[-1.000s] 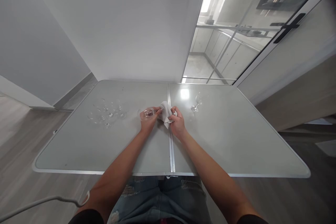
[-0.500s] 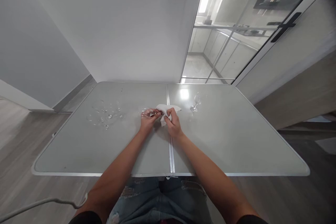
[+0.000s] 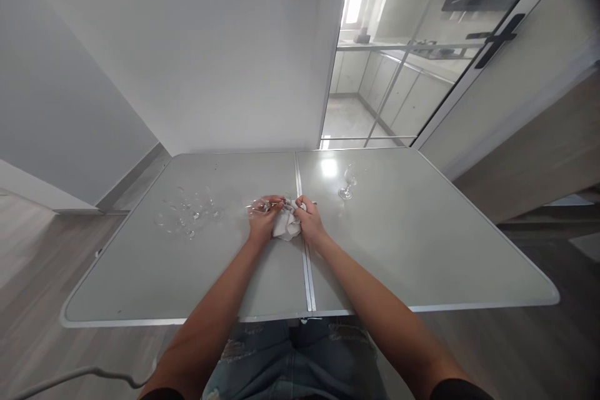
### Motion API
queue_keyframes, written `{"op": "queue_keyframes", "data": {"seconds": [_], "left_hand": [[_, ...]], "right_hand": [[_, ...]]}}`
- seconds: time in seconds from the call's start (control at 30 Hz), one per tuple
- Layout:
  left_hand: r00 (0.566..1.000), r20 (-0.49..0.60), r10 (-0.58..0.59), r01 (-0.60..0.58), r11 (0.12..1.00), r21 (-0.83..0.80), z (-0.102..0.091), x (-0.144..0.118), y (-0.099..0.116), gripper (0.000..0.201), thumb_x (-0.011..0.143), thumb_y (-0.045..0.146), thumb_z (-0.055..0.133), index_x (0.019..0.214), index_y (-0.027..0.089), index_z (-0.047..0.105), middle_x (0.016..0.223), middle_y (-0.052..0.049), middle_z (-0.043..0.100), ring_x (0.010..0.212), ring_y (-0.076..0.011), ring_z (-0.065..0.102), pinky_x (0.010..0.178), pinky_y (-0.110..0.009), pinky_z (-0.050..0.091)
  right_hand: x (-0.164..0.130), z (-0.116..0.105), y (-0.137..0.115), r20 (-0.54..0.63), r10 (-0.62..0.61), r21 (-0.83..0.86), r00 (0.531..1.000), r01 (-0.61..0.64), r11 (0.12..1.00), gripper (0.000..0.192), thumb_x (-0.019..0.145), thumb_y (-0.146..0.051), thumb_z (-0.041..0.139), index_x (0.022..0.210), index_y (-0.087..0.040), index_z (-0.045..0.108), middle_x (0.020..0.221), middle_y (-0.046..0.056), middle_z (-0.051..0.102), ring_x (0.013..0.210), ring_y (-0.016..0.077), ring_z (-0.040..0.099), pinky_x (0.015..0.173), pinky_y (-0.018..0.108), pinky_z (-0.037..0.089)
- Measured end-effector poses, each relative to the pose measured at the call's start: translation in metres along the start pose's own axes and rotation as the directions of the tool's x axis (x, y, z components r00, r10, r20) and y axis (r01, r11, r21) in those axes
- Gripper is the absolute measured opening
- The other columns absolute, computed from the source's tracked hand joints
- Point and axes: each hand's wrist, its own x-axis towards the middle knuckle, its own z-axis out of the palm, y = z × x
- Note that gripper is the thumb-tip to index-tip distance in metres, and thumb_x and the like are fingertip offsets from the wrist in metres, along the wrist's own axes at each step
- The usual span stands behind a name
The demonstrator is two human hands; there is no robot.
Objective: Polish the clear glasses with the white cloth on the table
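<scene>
Near the table's centre seam, my left hand (image 3: 264, 219) is closed round a clear wine glass (image 3: 255, 207) lying on its side, its bowl toward the left. My right hand (image 3: 309, 220) grips a white cloth (image 3: 287, 225), which bunches between both hands around the foot end of the glass. Fingers and cloth hide most of the stem and foot. To the right, another stemmed glass (image 3: 347, 184) stands upright on the table. Several more clear glasses (image 3: 191, 212) stand grouped at the left; their outlines are faint.
The pale folding table (image 3: 412, 250) has a metal seam (image 3: 307, 275) down its middle and a light rim. A wall (image 3: 234, 75) and a glass-paned door (image 3: 375, 94) rise behind it. A grey cable (image 3: 94, 372) hangs at the lower left.
The cloth has shifted from spreading above and right of the fingers to hanging bunched below them. Both hands stay close together at the seam. The camera view has tilted slightly.
</scene>
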Motion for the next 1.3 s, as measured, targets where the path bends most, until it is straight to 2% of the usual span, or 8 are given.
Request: {"op": "queue_keyframes", "data": {"seconds": [0.27,0.53,0.73,0.8,1.0,1.13,1.23,1.3], "left_hand": [[0.998,-0.054,0.030,-0.026,0.998,0.065,-0.003,0.004,0.000,0.024,0.070,0.037,0.084,0.079,0.018,0.073,0.088,-0.008,0.076,0.086,-0.0209,0.073,0.082,-0.035,0.058],[0.993,0.088,0.079,-0.091,0.986,0.137,-0.005,0.000,-0.002,0.018,0.075,0.037,0.079,0.077,0.020,0.074,0.087,-0.007,0.075,0.089,-0.0201,0.072,0.088,-0.035,0.058],[0.995,0.092,0.046,-0.072,0.949,0.306,-0.002,-0.002,0.003,0.019,0.077,0.037,0.077,0.081,0.019,0.075,0.087,-0.007,0.077,0.086,-0.0210,0.072,0.083,-0.034,0.058],[0.996,0.043,0.076,-0.087,0.926,0.367,-0.003,-0.002,0.003,0.019,0.079,0.038,0.076,0.082,0.019,0.075,0.089,-0.007,0.077,0.088,-0.0206,0.072,0.085,-0.034,0.057],[0.997,0.047,0.069,-0.082,0.892,0.445,-0.006,0.001,-0.002,0.024,0.081,0.040,0.074,0.089,0.018,0.077,0.092,-0.007,0.077,0.088,-0.0215,0.072,0.083,-0.033,0.056],[0.999,-0.002,0.045,-0.039,0.867,0.497,-0.008,0.004,-0.005,0.025,0.080,0.042,0.073,0.088,0.018,0.078,0.092,-0.006,0.077,0.088,-0.0233,0.073,0.082,-0.034,0.057],[0.999,-0.041,0.005,0.016,0.870,0.493,-0.010,0.005,-0.005,0.025,0.079,0.042,0.073,0.087,0.018,0.078,0.089,-0.006,0.078,0.082,-0.0227,0.074,0.079,-0.033,0.057],[0.999,-0.037,0.005,0.013,0.883,0.468,-0.009,0.004,-0.005,0.025,0.080,0.041,0.072,0.089,0.018,0.077,0.091,-0.006,0.078,0.082,-0.0223,0.074,0.078,-0.032,0.058]], "right_hand": [[-0.001,-0.001,-0.010,-0.035,0.030,0.172,0.999,-0.024,0.985,0.024,0.058,-0.013,0.055,0.069,-0.023,0.037,0.062,-0.007,0.032,0.054,0.0094,0.030,0.046,0.022,0.022],[0.003,-0.005,-0.022,-0.114,-0.021,0.253,0.993,0.050,0.966,0.028,0.063,-0.019,0.057,0.075,-0.024,0.033,0.065,-0.007,0.033,0.055,0.0096,0.033,0.048,0.020,0.028],[0.005,-0.016,-0.025,-0.270,-0.256,-0.240,0.928,0.193,0.952,0.022,0.073,-0.023,0.053,0.094,-0.026,0.053,0.065,-0.008,0.042,0.055,0.0114,0.040,0.053,0.021,0.034],[0.005,-0.019,-0.025,-0.185,-0.311,-0.462,0.932,0.197,0.865,0.012,0.080,-0.027,0.050,0.085,-0.023,0.060,0.060,-0.006,0.043,0.055,0.0122,0.042,0.055,0.023,0.035],[0.006,-0.020,-0.016,0.041,-0.423,-0.771,0.905,0.298,0.563,0.047,0.084,-0.035,0.059,0.044,-0.020,0.038,0.080,0.004,0.060,0.073,0.0156,0.055,0.067,0.026,0.042],[0.004,-0.022,-0.022,0.134,-0.440,-0.776,0.888,0.371,0.510,0.010,0.084,-0.027,0.058,0.078,-0.022,0.065,0.096,0.004,0.067,0.070,0.0148,0.058,0.069,0.026,0.045],[0.000,-0.021,-0.026,0.179,-0.308,-0.819,0.934,0.315,0.479,0.044,0.085,-0.030,0.059,0.129,-0.025,0.058,0.073,-0.003,0.065,0.059,0.0155,0.056,0.065,0.025,0.044],[-0.002,-0.019,-0.024,0.228,-0.208,-0.852,0.951,0.298,0.430,0.049,0.088,-0.039,0.060,0.135,-0.029,0.057,0.066,-0.004,0.065,0.059,0.0159,0.058,0.065,0.024,0.043]]}}
